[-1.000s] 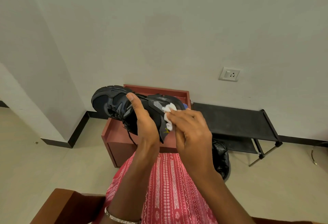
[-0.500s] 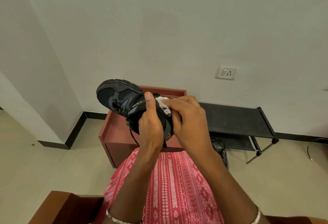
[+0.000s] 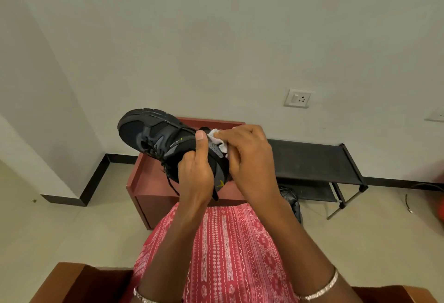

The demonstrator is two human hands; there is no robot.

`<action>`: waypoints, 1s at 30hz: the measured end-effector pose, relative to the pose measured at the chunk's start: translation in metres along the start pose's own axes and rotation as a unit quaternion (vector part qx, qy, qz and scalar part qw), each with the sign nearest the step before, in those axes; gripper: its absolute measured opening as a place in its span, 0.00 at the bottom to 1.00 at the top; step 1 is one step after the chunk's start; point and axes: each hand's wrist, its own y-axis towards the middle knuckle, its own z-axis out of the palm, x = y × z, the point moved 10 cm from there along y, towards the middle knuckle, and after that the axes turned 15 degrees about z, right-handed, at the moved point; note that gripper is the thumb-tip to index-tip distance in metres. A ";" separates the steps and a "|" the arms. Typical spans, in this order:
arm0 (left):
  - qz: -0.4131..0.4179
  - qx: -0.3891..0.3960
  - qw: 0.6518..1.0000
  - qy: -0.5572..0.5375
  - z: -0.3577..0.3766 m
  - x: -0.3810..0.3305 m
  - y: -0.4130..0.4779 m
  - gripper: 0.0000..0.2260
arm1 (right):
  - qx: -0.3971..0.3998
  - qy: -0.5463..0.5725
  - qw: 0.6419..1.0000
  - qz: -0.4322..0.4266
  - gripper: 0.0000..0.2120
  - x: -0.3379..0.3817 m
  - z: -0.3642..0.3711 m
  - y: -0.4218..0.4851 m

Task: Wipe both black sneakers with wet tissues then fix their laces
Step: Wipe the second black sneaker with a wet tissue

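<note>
I'm holding the black sneaker (image 3: 165, 141) up over my lap, toe pointing left and away, left hand (image 3: 195, 170) curled round the heel end with the thumb lying up along the side panel; right hand (image 3: 247, 158) is pinching the white wet tissue (image 3: 217, 140) and pressing it on the rear side panel just beside that thumb. Compared with a second ago the tissue is sitting higher on the collar area and the shoe is turning a bit more side-on, so I'm reading this as the wipe working its way round the heel quarter, still on the first shoe. A lace (image 3: 171, 183) is dangling loose below the shoe, so lace fixing is not started by the look of it. Containers: the red-brown open box (image 3: 153, 182) on the floor behind the sneaker is showing only bare inside where I can see, the rest is hidden behind my hands. The black shoe rack (image 3: 314, 161) against the wall is showing nothing on its top shelf; a dark item (image 3: 292, 204) is lying beside it, probably the second sneaker, cannot tell for sure
</note>
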 end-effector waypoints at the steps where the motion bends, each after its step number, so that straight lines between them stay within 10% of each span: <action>1: 0.000 -0.008 1.000 -0.009 -0.003 0.001 0.002 0.33 | -0.002 0.003 1.000 -0.007 0.14 0.001 -0.002 -0.001; 30: -0.210 -0.028 0.952 -0.221 0.007 0.046 -0.005 0.32 | -0.124 -0.027 0.991 -0.031 0.15 -0.022 -0.013 -0.081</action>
